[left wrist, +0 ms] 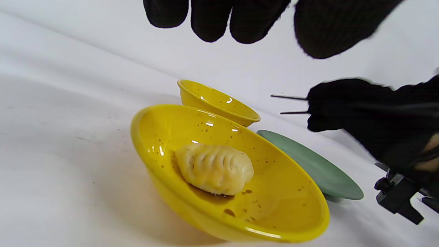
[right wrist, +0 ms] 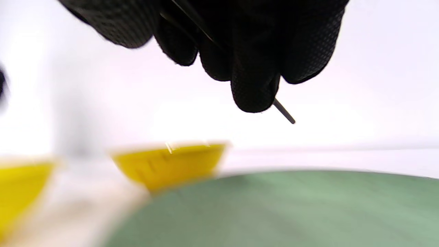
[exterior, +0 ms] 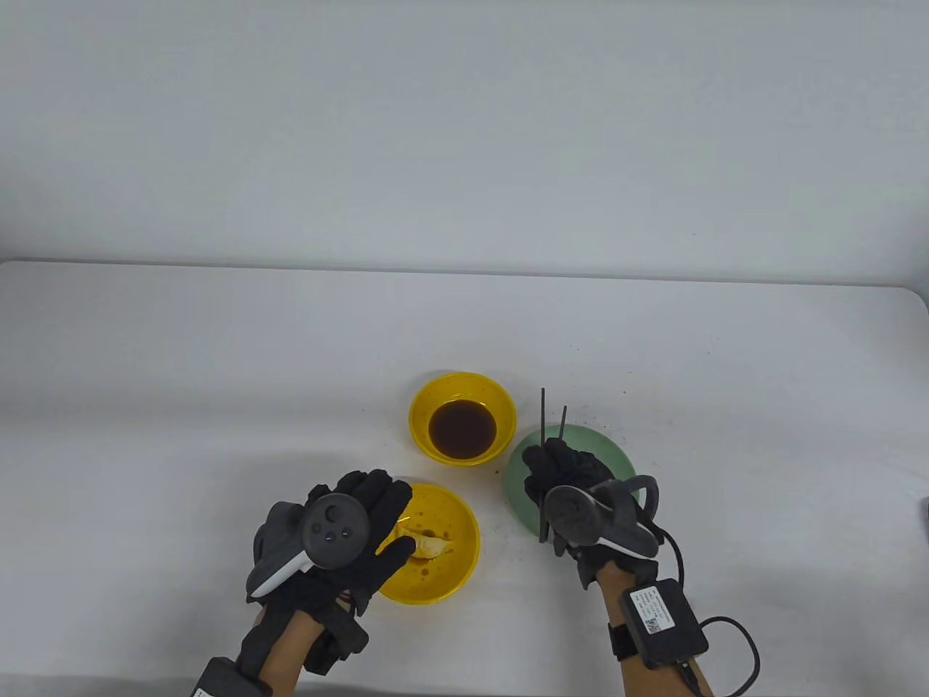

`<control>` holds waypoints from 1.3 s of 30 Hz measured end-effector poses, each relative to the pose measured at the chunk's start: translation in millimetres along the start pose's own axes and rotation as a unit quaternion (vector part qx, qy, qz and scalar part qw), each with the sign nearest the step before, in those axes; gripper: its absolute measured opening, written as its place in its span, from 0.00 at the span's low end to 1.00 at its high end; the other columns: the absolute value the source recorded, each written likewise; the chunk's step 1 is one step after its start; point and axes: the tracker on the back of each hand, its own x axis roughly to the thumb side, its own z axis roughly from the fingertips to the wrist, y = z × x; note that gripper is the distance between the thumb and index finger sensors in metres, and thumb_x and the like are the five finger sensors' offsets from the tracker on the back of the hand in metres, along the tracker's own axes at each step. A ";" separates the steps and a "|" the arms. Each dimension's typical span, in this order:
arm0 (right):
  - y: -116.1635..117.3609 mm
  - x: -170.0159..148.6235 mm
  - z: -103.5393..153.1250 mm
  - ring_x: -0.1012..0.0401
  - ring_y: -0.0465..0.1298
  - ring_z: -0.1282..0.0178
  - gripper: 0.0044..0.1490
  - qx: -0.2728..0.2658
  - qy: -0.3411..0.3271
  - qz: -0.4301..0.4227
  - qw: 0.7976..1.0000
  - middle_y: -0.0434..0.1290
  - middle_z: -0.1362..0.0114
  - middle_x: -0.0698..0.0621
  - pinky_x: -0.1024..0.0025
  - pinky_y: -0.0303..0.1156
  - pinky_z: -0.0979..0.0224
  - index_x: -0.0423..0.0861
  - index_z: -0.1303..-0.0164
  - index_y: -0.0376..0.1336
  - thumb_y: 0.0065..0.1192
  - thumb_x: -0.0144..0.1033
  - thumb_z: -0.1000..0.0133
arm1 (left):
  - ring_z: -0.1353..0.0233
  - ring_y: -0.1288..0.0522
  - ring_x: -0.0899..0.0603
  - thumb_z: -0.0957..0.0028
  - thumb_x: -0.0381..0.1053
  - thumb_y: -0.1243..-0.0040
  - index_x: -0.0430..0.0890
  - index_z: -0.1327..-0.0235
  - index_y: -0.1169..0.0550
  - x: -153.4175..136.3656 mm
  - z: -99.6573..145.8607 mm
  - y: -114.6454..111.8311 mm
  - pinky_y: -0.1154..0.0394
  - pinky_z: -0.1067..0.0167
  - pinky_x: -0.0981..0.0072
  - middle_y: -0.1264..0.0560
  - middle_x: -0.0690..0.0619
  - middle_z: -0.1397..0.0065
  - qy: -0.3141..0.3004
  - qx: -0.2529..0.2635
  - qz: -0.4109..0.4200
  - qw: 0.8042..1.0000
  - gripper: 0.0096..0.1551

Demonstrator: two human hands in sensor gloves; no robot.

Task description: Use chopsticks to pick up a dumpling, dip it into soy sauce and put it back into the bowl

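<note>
A pale pleated dumpling point(left wrist: 214, 173) lies in the near yellow bowl point(exterior: 450, 563), with brown sauce drops around it. Behind that bowl stands a smaller yellow bowl point(exterior: 462, 396) filled with dark soy sauce point(exterior: 462, 428). My left hand point(exterior: 366, 519) hovers over the near bowl's left side with fingers straight, holding nothing. My right hand point(exterior: 562, 472) grips a pair of dark chopsticks point(exterior: 551, 417) above the green plate point(exterior: 613, 454); their tips point away from me. In the right wrist view one chopstick tip point(right wrist: 284, 112) pokes out below the curled fingers point(right wrist: 255, 89).
The white table point(exterior: 218, 363) carries small brown splashes around the bowls. A black sensor box and cable point(exterior: 664, 608) hang on my right wrist. A dark object point(exterior: 925, 519) sits at the table's right edge.
</note>
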 end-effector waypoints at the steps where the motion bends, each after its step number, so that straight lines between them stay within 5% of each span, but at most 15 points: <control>1: -9.6 -0.4 1.8 0.45 0.79 0.36 0.35 -0.025 -0.003 -0.039 0.999 0.66 0.29 0.33 0.47 0.73 0.33 0.47 0.30 0.61 0.56 0.48 0.47 | 0.11 0.51 0.36 0.49 0.70 0.46 0.62 0.17 0.43 -0.3 0.2 0.5 0.57 0.20 0.31 0.48 0.56 0.11 0.001 0.001 0.001 1.000 0.45; 5: -38.5 0.3 10.1 0.45 0.84 0.44 0.35 -0.102 -0.020 -0.139 0.985 0.71 0.36 0.31 0.48 0.77 0.39 0.43 0.34 0.64 0.52 0.50 0.46 | 0.10 0.51 0.37 0.49 0.70 0.46 0.62 0.17 0.43 -1.6 1.0 2.8 0.57 0.20 0.31 0.48 0.56 0.11 0.002 0.004 0.006 1.000 0.45; 9: -42.2 2.1 18.5 0.46 0.90 0.59 0.32 -0.139 0.010 -0.351 0.926 0.78 0.47 0.30 0.48 0.84 0.53 0.37 0.43 0.70 0.55 0.47 0.44 | 0.10 0.51 0.37 0.49 0.70 0.46 0.62 0.17 0.44 -4.0 1.7 4.6 0.58 0.20 0.31 0.48 0.57 0.11 0.006 0.006 0.013 1.000 0.45; 15: -17.3 23.2 21.0 0.48 0.92 0.66 0.30 -0.016 0.109 -0.556 0.824 0.79 0.51 0.29 0.49 0.87 0.60 0.36 0.46 0.72 0.56 0.46 0.42 | 0.10 0.51 0.37 0.49 0.70 0.46 0.62 0.17 0.44 -8.6 1.6 6.2 0.58 0.20 0.31 0.48 0.57 0.11 0.019 0.007 0.020 1.000 0.45; 22: 15.2 39.8 20.1 0.47 0.91 0.62 0.30 0.048 0.152 -0.527 0.835 0.76 0.47 0.29 0.50 0.86 0.56 0.38 0.42 0.71 0.56 0.47 0.42 | 0.10 0.51 0.37 0.49 0.70 0.46 0.62 0.17 0.43 -9.2 1.0 5.9 0.58 0.20 0.31 0.48 0.56 0.11 0.023 0.001 0.019 1.000 0.45; 27: 39.9 44.8 21.9 0.47 0.90 0.58 0.30 0.103 0.191 -0.542 0.812 0.73 0.43 0.28 0.50 0.85 0.54 0.39 0.39 0.70 0.56 0.47 0.42 | 0.10 0.51 0.37 0.49 0.70 0.46 0.62 0.17 0.43 -9.2 1.0 5.9 0.57 0.20 0.31 0.48 0.57 0.11 0.023 0.000 0.017 1.000 0.45; 29: 47.5 47.1 22.7 0.47 0.88 0.53 0.30 0.128 0.188 -0.518 0.825 0.69 0.39 0.29 0.50 0.83 0.50 0.41 0.38 0.69 0.56 0.48 0.42 | 0.10 0.51 0.36 0.49 0.70 0.46 0.62 0.17 0.43 -9.2 1.0 6.0 0.57 0.20 0.31 0.48 0.56 0.11 0.023 -0.001 0.017 1.000 0.45; 34: 47.7 50.4 16.8 0.47 0.89 0.53 0.27 0.101 0.141 -0.492 0.853 0.72 0.42 0.31 0.50 0.84 0.49 0.41 0.43 0.70 0.56 0.47 0.42 | 0.10 0.50 0.36 0.49 0.70 0.46 0.62 0.17 0.43 -9.6 1.2 6.4 0.57 0.20 0.31 0.48 0.57 0.11 0.023 -0.001 0.019 1.000 0.45; 39: 53.4 43.1 18.3 0.47 0.90 0.57 0.26 0.079 0.163 -0.531 0.828 0.74 0.44 0.31 0.49 0.85 0.52 0.39 0.47 0.72 0.57 0.46 0.43 | 0.10 0.51 0.37 0.49 0.70 0.46 0.62 0.17 0.43 -9.8 1.8 6.9 0.57 0.20 0.31 0.48 0.56 0.11 0.022 0.000 0.021 1.000 0.45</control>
